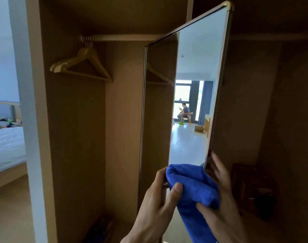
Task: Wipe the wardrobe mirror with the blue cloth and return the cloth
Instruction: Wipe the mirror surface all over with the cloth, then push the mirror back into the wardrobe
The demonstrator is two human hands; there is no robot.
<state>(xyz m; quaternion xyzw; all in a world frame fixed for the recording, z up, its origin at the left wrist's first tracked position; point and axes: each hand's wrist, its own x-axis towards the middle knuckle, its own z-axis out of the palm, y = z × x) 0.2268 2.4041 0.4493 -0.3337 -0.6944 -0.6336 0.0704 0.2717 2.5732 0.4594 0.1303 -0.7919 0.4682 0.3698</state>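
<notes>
Blue cloth (193, 188): bunched into a thick roll between both hands, low in the view, right in front of the mirror's bottom right part; its tail hangs down past the wrists.
Mirror (190, 106): tall, thin metal frame, swung out at an angle from the wardrobe (76, 137) – it reflects a bright room with a window and a person sitting on a chair (184, 111).
Left hand (155, 206): grips the cloth's upper end, thumb pressed on the front, fingers curled behind it.
Right hand (221, 195): thumb tucked against the cloth's lower fold and pinching it to the palm, while the fingers (218, 165) reach up nearly straight along the mirror's right edge.
Hangers (83, 65): several wooden ones, bunched at the left end of the rail (125, 38).
Bed (6, 144): white bedding, seen past the wardrobe's left side.
Right side: dark – a reddish shape (251, 186) sits there, too dim to identify.
</notes>
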